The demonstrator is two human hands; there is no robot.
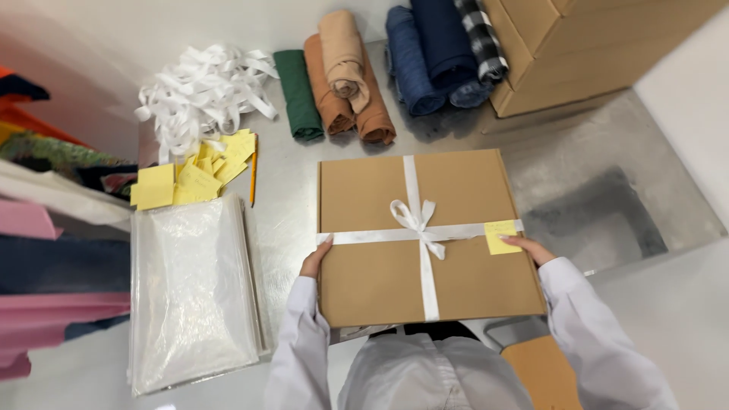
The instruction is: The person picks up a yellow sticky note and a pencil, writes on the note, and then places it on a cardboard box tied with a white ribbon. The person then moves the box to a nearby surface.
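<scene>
Head view: a flat brown cardboard box [425, 235] lies on the grey metal tabletop [562, 163], its near edge overhanging toward the person's body. A white ribbon [416, 222] crosses it lengthwise and widthwise, tied in a bow near the middle of the lid.

The left hand [314, 260] grips the box's left edge where the ribbon wraps round; its fingers curl under the rim, so I cannot tell how they are set, only that the thumb lies along the edge. The right hand [529, 249] lies at the box's right edge, fingers together and flat, the tips pressing a yellow sticky note [500, 236] just below the ribbon.

To do this well, I judge the right fingertips should rub firmly across the note's gummed strip while the left hand keeps the box from sliding, and the note should stay clear of the ribbon so it lies flat.

Left of the box lies a stack of clear plastic bags [194, 292]. Beyond that stack are loose yellow notes [194, 176], a pencil [254, 171] and a heap of white ribbon strips [201, 91]. Behind the box lie rolled fabrics [345, 76] in green, brown, tan and blue, and larger cardboard cartons [577, 45] stand behind its right corner.
</scene>
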